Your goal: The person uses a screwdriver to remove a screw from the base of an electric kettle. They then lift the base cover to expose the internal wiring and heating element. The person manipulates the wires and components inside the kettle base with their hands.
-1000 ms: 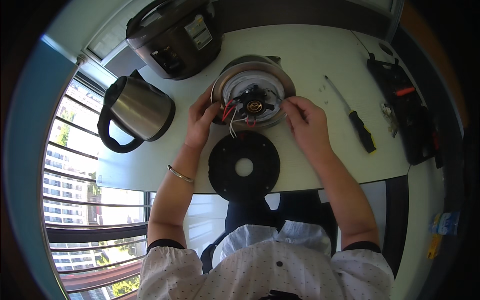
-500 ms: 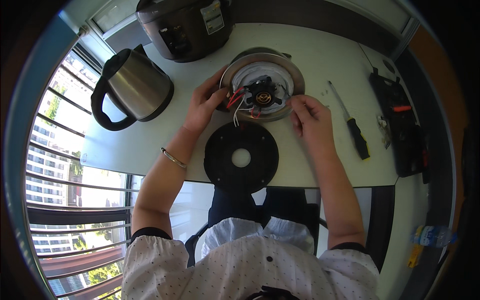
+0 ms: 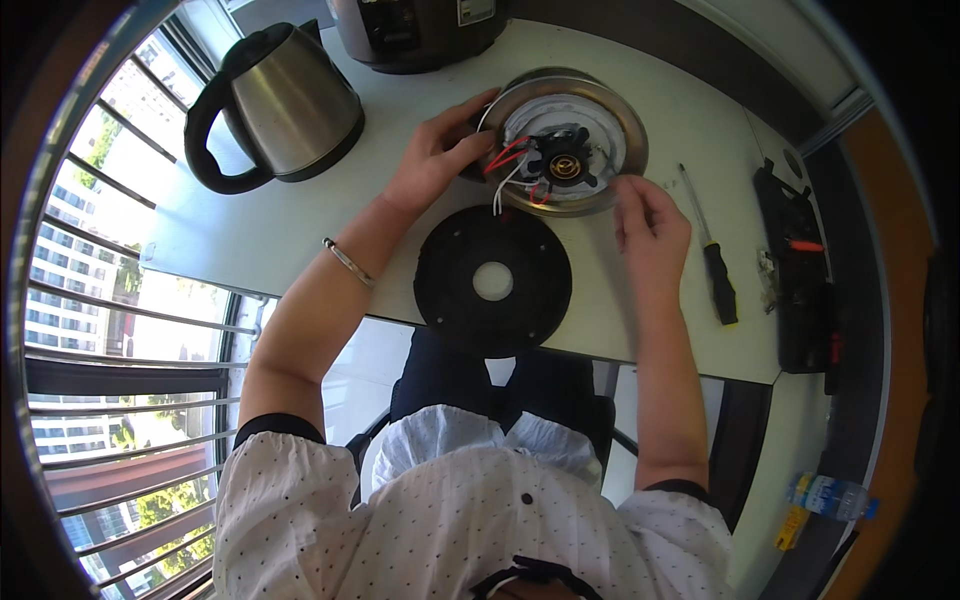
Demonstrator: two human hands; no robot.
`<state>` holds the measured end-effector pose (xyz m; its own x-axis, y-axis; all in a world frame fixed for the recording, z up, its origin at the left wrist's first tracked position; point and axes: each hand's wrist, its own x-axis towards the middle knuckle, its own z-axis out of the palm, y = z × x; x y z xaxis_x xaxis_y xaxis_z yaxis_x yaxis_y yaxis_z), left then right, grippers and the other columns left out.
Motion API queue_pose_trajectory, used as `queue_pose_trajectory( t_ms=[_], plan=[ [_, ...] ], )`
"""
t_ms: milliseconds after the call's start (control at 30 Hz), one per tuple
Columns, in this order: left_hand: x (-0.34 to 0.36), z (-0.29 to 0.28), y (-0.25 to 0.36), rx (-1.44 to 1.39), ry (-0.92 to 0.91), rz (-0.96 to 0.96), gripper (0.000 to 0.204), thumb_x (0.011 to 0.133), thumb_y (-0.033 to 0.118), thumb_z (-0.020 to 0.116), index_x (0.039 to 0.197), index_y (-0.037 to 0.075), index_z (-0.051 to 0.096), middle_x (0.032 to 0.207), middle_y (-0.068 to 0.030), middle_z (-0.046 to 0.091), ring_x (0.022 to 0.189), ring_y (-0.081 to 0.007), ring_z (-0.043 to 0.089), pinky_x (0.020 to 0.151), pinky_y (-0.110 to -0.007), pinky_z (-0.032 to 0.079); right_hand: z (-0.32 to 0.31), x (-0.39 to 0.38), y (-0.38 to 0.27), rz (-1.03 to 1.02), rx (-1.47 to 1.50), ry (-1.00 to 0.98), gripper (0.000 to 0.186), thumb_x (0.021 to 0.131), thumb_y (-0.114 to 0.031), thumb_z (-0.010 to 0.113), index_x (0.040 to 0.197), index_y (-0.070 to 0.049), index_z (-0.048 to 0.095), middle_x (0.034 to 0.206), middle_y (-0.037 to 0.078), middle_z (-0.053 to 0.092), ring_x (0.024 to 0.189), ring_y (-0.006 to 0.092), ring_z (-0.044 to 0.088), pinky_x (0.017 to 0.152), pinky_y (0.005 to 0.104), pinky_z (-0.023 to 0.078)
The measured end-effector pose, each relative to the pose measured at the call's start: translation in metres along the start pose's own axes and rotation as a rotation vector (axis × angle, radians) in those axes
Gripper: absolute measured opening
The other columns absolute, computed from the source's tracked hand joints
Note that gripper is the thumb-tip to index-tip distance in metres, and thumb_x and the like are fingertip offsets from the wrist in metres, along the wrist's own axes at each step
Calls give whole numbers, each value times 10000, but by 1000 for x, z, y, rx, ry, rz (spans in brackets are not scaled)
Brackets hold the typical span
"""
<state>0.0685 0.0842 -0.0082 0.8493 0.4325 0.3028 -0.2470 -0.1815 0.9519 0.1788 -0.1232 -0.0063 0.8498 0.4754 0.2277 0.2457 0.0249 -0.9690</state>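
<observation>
A round steel appliance body (image 3: 634, 128), perhaps an upturned kettle, has its underside exposed. At its centre sits a black round connector (image 3: 567, 169) with red wires (image 3: 508, 154) and white wires (image 3: 503, 190) coming out on the left. My left hand (image 3: 440, 158) is wrapped around the body's left side. Near the lower right rim my right hand (image 3: 652, 222) is closed in a pinch; anything between its fingertips is too small to make out. A black disc cover (image 3: 455, 265) with a hole in its middle lies just in front of the body.
To the left stands a steel electric kettle (image 3: 295, 105) with a black handle. A dark cooker (image 3: 420, 30) is at the back. On the right lie a screwdriver (image 3: 718, 275), small metal bits (image 3: 767, 278) and a black tool case (image 3: 800, 290). A plastic bottle (image 3: 835, 497) is farther right.
The whole view has shifted, so the kettle and cooker sit higher in it. My left hand stays on the steel body. My right hand remains pinched by the rim, a little lower against the connector.
</observation>
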Motion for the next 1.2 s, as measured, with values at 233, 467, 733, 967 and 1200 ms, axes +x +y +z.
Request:
queue_pose_trajectory(
  t_ms=[233, 467, 733, 967, 1200],
  plan=[
    [2, 0, -7, 21, 8, 8, 555, 835, 144, 587, 1343, 33, 393, 760, -43, 594, 741, -84, 539, 695, -233, 431, 0, 0, 4, -38, -29, 54, 174, 832, -129, 654, 920, 21, 659, 629, 16, 575, 537, 58, 490, 508, 198, 399],
    [3, -3, -9, 22, -7, 8, 564, 834, 145, 597, 1348, 41, 388, 791, -55, 616, 743, -91, 553, 702, -236, 449, 1, 0, 4, -51, -30, 69, 172, 827, -115, 657, 926, 25, 663, 644, 21, 587, 538, 59, 492, 505, 195, 399],
    [0, 0, 1, -20, -12, -33, 569, 832, 147, 605, 1348, 47, 387, 853, -80, 639, 772, -95, 573, 709, -248, 471, 1, -1, 7, -189, -166, 120, 144, 810, -82, 661, 904, 27, 662, 629, 55, 586, 518, 79, 505, 500, 209, 406],
    [1, 0, 0, -5, -14, -15, 571, 831, 147, 607, 1349, 52, 388, 843, -80, 636, 750, -91, 565, 687, -245, 464, 0, -1, 6, -333, -256, 133, 119, 806, -61, 659, 889, 25, 660, 613, 64, 569, 512, 96, 513, 502, 217, 407],
    [2, -2, -4, -4, -25, -10, 569, 835, 139, 602, 1353, 56, 384, 845, -77, 633, 760, -83, 558, 675, -235, 456, -2, 3, 11, -362, -237, 114, 109, 807, -58, 655, 891, 13, 662, 588, 59, 547, 509, 96, 500, 493, 223, 393]
  ],
)
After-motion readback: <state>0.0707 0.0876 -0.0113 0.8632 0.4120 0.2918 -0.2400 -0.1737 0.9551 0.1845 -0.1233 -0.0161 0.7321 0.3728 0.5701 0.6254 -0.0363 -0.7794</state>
